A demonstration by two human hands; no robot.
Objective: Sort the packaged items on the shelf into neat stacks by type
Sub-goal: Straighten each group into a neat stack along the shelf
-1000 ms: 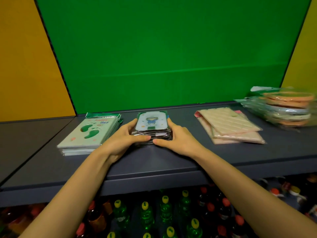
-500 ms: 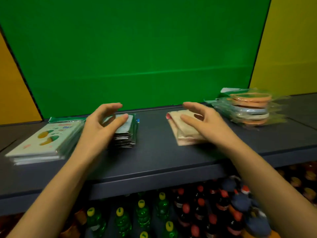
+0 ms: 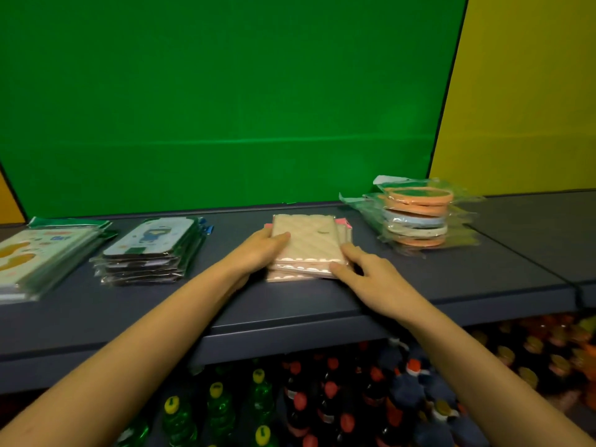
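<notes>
A stack of beige quilted packets (image 3: 306, 243) lies mid-shelf. My left hand (image 3: 258, 253) presses against its left side, thumb on the top packet. My right hand (image 3: 367, 275) touches its front right corner with relaxed fingers. To the left stands a stack of cartoon-print packets (image 3: 151, 246), and at the far left a stack of footprint-print packets (image 3: 35, 256). A pile of bagged round orange and blue items (image 3: 419, 217) sits to the right.
The dark grey shelf (image 3: 290, 304) runs left to right, with a seam to another section (image 3: 548, 240) at the right. Green and yellow panels stand behind. Bottles (image 3: 322, 404) with yellow, red and orange caps fill the level below.
Both hands left the cartoon-print stack and moved right onto the beige quilted stack. The view has shifted right with them.
</notes>
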